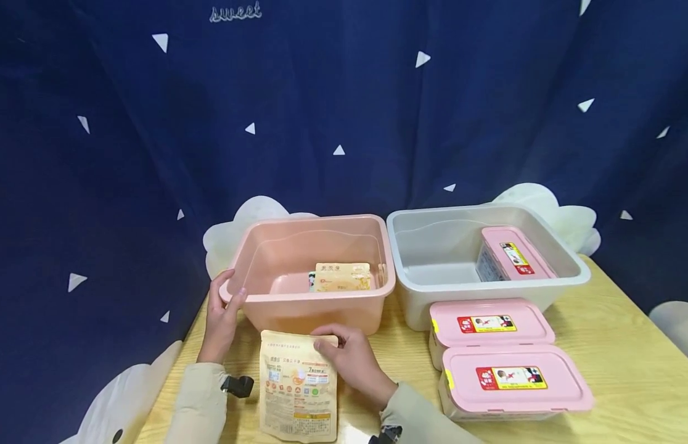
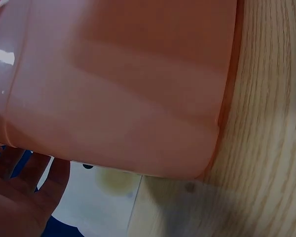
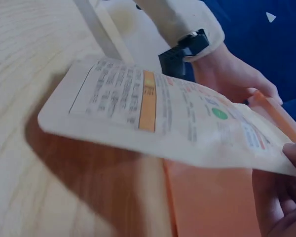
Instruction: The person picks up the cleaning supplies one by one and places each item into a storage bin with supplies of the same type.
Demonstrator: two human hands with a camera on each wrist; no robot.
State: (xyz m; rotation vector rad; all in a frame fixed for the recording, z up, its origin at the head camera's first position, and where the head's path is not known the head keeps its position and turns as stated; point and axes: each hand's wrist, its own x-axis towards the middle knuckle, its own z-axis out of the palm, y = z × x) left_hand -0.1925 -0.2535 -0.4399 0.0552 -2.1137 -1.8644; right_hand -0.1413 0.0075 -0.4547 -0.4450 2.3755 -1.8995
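At the near left corner of the pink plastic bin (image 1: pixel 316 314), my left hand (image 1: pixel 221 320) holds the rim between thumb and fingers. The left wrist view shows its fingers (image 2: pixel 54 173) against the bin's outer side. My right hand (image 1: pixel 352 361) pinches the top right corner of a cream printed pouch (image 1: pixel 298 388), thumb on the printed face. In the right wrist view the pouch (image 3: pixel 153 108) hangs tilted above the table, its lower end toward the near side. Inside the pink bin lies another yellowish pouch (image 1: pixel 344 277), with a small green-edged packet partly hidden behind it.
A pale grey bin (image 1: pixel 433 290) stands right beside the pink one, holding a pink-lidded box (image 1: pixel 516 253). Two more pink-lidded boxes, one farther (image 1: pixel 494 324) and one nearer (image 1: pixel 516 379), sit in front of it on the wooden table (image 1: pixel 616 345). A dark blue curtain (image 1: pixel 344 92) hangs behind.
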